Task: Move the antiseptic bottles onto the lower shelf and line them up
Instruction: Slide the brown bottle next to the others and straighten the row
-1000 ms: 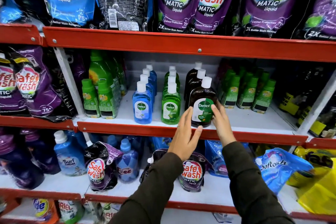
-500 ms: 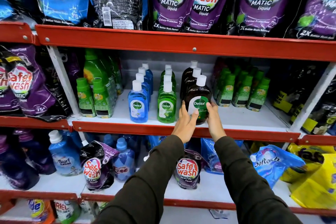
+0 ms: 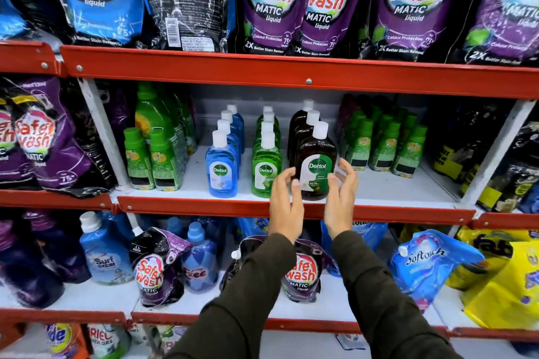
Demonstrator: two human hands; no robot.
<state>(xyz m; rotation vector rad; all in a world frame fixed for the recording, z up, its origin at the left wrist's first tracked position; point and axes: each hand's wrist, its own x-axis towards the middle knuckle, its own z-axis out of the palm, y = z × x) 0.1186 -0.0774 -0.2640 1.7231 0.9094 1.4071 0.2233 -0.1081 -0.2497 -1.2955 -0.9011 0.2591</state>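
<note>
both hands were up at the front of the middle shelf (image 3: 408, 194), white deck w/ a red front lip. left hand (image 3: 284, 204) was open, fingers spread and curled a bit, just left of the brown dettol bottle (image 3: 316, 165); fingertips overlapped the bottle's lower left edge in view, couldn't tell if they actually touched. right hand (image 3: 341, 198) was open too, palm facing in, just right of the same bottle, thumb near the label, contact not clear either. so neither hand gripped anything. dark sleeves ran down to the bottom of the frame.

the brown bottle stood upright at the shelf's front edge, white cap, green/white label facing out. 2 more brown bottles (image 3: 303, 128) stood in a row behind it. just to the left, a row of green dettol bottles (image 3: 266, 166), front one upright at the edge, close beside the brown one. further left, apart by a gap, a row of blue dettol bottles (image 3: 220, 167), also upright, front to back. all 3 rows sat on the middle shelf.

small green-capped bottles (image 3: 385, 146) filled the right part of that shelf, more green ones (image 3: 148, 154) on the left. safewash pouches (image 3: 271, 0) hung over the top shelf. the shelf below (image 3: 344, 297) held a safewash pouch (image 3: 303, 274), a surf excel bottle (image 3: 105, 253) and a blue softouch pouch (image 3: 428, 265).
</note>
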